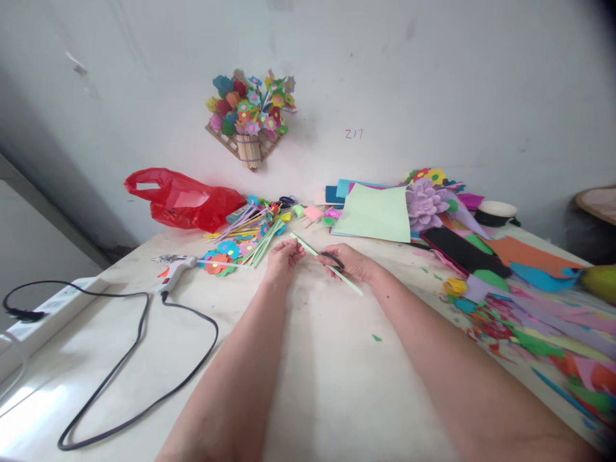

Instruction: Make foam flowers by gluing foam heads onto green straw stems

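Observation:
My left hand [285, 262] is closed in a pinch on a narrow pale green paper strip [352, 286], close to its far end. In my right hand [355, 262] is a pair of scissors [335, 259] with dark handles, the fingers wrapped around the grips. The blades point toward my left hand and lie along the strip; whether they are parted is too small to tell. The strip's near end slants down to the right beneath my right hand. A bundle of similar pale green strips [265, 245] lies just left of my left hand.
A glue gun [174, 272] with a looping black cord [144, 321] occupies the left. Paper flowers [224, 256] and a red plastic bag [185, 202] lie behind it. A pale green sheet [373, 212], a phone [464, 251] and colourful scraps [539, 327] sit rightward.

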The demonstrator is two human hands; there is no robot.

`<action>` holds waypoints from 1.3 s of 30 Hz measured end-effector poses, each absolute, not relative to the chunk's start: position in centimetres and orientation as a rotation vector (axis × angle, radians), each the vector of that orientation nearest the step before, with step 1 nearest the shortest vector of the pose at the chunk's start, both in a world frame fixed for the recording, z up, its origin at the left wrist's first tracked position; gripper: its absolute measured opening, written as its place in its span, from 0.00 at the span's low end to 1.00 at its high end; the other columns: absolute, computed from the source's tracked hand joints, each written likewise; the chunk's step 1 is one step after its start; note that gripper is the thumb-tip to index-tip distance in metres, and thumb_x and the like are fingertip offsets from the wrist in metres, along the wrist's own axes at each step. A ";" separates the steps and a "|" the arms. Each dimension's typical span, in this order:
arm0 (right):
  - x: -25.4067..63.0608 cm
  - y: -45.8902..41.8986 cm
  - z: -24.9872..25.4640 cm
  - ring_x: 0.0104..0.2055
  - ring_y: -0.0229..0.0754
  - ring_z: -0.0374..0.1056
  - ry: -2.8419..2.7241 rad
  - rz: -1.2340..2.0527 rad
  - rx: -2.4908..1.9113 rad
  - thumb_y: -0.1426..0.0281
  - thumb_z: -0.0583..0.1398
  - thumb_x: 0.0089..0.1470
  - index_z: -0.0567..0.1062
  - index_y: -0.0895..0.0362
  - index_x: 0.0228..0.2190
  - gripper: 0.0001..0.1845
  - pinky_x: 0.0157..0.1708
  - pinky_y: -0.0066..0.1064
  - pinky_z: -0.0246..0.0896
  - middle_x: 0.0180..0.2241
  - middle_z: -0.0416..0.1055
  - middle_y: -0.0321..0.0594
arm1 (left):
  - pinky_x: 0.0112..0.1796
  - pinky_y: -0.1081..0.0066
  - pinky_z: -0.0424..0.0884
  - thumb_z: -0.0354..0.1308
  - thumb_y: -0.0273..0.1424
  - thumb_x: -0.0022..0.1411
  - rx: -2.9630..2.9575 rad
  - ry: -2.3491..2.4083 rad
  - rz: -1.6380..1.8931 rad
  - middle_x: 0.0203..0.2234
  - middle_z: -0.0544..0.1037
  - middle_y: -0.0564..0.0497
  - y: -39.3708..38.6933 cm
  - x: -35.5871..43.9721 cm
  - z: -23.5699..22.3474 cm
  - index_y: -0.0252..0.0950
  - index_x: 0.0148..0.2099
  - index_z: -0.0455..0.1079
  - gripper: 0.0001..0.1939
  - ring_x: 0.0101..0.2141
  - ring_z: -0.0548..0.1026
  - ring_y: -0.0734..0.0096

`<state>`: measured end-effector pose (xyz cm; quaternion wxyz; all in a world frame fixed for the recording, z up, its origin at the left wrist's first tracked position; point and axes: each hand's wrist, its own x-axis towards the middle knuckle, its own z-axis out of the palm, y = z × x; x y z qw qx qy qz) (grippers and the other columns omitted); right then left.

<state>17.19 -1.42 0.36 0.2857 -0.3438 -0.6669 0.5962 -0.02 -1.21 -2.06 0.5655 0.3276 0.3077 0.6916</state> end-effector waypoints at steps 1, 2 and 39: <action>17.2 -1.4 0.3 0.13 0.29 0.57 -1.776 1.598 -0.922 0.64 0.62 0.43 0.69 0.60 0.28 0.12 0.10 0.19 0.51 0.14 0.63 0.30 | 0.27 0.77 0.69 0.62 0.26 0.45 0.773 0.727 1.626 0.18 0.71 0.53 -1.2 0.0 -2.1 0.30 0.26 0.66 0.07 0.21 0.70 0.79; 17.2 -1.4 0.3 0.13 0.29 0.57 -1.770 1.606 -0.922 0.64 0.62 0.44 0.69 0.60 0.28 0.13 0.11 0.19 0.52 0.14 0.64 0.30 | 0.26 0.78 0.69 0.62 0.25 0.45 0.777 0.730 1.626 0.18 0.71 0.53 -1.2 0.0 -2.1 0.30 0.26 0.66 0.07 0.21 0.70 0.80; 16.5 -1.3 0.2 0.12 0.29 0.57 -1.670 1.476 -1.008 0.62 0.63 0.41 0.68 0.60 0.25 0.14 0.09 0.20 0.48 0.12 0.61 0.28 | 0.28 0.75 0.69 0.60 0.24 0.45 0.735 0.727 1.647 0.18 0.71 0.53 -1.4 0.2 -1.6 0.31 0.26 0.66 0.05 0.21 0.71 0.78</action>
